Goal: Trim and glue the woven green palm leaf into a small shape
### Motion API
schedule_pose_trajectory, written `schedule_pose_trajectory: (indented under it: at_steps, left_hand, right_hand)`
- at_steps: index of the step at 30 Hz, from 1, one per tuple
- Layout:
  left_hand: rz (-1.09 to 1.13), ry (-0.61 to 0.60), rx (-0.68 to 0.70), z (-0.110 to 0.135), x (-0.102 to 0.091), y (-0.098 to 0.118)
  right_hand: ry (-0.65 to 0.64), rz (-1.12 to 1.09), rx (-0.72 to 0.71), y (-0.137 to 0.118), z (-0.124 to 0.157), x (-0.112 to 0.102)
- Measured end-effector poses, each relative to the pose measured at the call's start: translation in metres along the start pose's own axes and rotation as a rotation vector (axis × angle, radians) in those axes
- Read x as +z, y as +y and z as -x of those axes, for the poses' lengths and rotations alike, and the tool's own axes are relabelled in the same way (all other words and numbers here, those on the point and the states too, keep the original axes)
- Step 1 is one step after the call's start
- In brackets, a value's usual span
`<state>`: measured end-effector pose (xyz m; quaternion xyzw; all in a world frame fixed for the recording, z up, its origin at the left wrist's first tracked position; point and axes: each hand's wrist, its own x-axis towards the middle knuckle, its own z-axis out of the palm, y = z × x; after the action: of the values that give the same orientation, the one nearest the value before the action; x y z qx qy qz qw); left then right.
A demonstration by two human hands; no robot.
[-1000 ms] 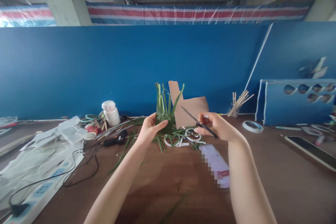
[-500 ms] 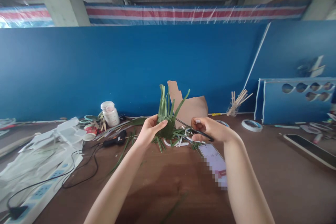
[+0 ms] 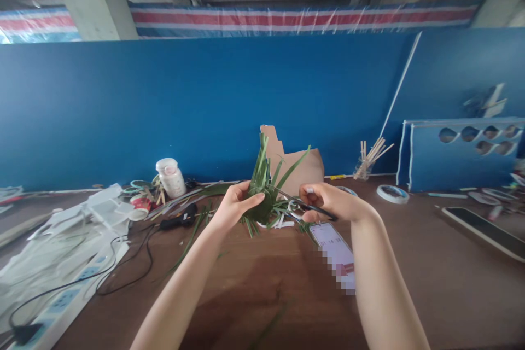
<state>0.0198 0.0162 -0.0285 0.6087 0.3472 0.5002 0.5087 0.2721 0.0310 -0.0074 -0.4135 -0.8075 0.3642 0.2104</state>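
My left hand (image 3: 232, 206) grips a woven green leaf bundle (image 3: 260, 205) from its left side, with loose leaf strips fanning upward from the top. My right hand (image 3: 330, 202) holds black-handled scissors (image 3: 314, 209) whose thin blades reach left to the bundle's right side. I cannot tell whether the blades are around a strip. Behind the bundle stands a cut brown cardboard piece (image 3: 301, 169). Green scraps and white strips (image 3: 279, 223) lie on the table under both hands.
A phone (image 3: 332, 249) lies just below my right hand on the brown table (image 3: 410, 284). To the left are a white jar (image 3: 170, 178), a black glue gun (image 3: 178, 216), a power strip (image 3: 65, 301) and a plastic sheet (image 3: 53, 251). A tape roll (image 3: 392, 194) lies right.
My right hand has moved left, bringing the scissor blades from beside the cardboard to the bundle. The bundle's top now leans further right.
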Motion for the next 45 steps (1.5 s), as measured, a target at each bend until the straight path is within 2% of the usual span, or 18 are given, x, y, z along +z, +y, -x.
schedule_pose_trajectory:
  at_steps: [9,19,45]
  left_hand:
    - [-0.018,0.002,0.026,0.0009,-0.0022,0.0020]
    - [0.053,-0.099,-0.035,0.0031,0.0062,0.0054]
    - [0.010,-0.069,-0.052,0.0045,0.0066,0.0089]
  right_hand:
    - [-0.026,-0.063,0.026,-0.0014,0.0035,-0.0028]
    - [-0.013,0.026,-0.047,-0.0001,-0.0026,0.0026]
    - [-0.007,0.123,-0.083,0.0025,-0.0032,0.0021]
